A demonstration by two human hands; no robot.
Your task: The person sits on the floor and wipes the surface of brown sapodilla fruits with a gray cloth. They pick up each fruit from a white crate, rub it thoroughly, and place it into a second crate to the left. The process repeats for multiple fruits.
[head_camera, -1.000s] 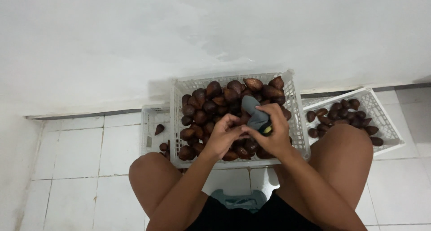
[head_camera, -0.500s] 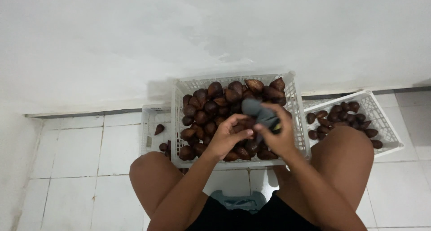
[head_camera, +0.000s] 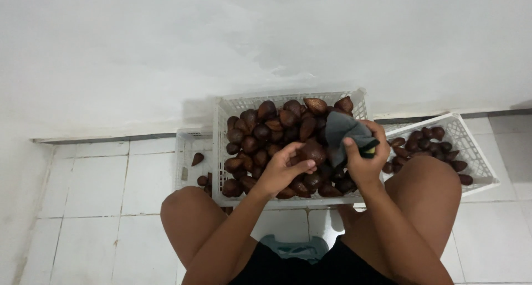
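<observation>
Fingers of the left hand (head_camera: 282,171) hold one brown scaly fruit (head_camera: 313,151) in a closed grip above the near right corner of the middle white crate (head_camera: 288,102). The right hand (head_camera: 366,155) grips a grey cloth (head_camera: 343,131) tightly, touching that fruit.

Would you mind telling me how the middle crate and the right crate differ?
The middle crate is heaped with brown scaly fruit; the right crate holds only a thin layer. The middle crate sits square between the knees; the right crate lies angled beside the right leg. Both hands work over the middle crate, none over the right. Both are white lattice plastic.
</observation>
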